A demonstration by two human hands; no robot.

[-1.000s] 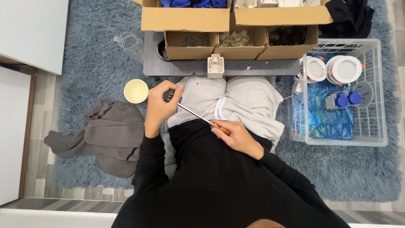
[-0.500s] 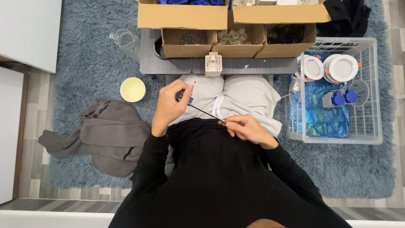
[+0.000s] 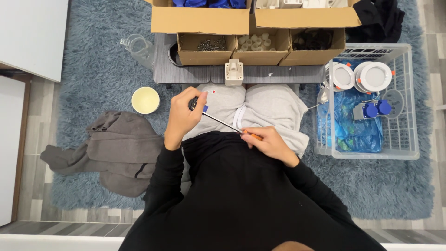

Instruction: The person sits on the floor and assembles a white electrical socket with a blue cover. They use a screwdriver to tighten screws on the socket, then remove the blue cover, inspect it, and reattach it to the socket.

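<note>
Now your left hand (image 3: 182, 118) sits a little lower and nearer your lap than it did a second ago, when it was raised toward the bench; fingers curled shut round a small dark part with a blue edge (image 3: 199, 105). Your right hand (image 3: 268, 143) has drifted slightly outward over the right thigh, closed on the orange handle of a slim screwdriver (image 3: 226, 124), whose shaft runs up and left to meet the part. Reading: tool tip and part are kept together over your lap, so the fastening work looks in progress, not finished. Packages, by place: two large open cardboard boxes (image 3: 204, 18) along the top edge, blue items in the left one, pale items in the right. Below them three small cardboard trays on the low grey bench (image 3: 186, 73): left holds dark screws (image 3: 211, 44), middle holds white cylindrical pieces (image 3: 254, 42), right holds black parts (image 3: 312, 41). A small white housing (image 3: 233, 72) stands at the bench's front edge. Right of you, a clear plastic crate (image 3: 371, 100) with round white fittings, blue-capped pieces and a crumpled blue bag. Left, a pale yellow bowl (image 3: 145, 100) and a grey garment (image 3: 111, 151) on the blue rug. No readable labels or signs.
</note>
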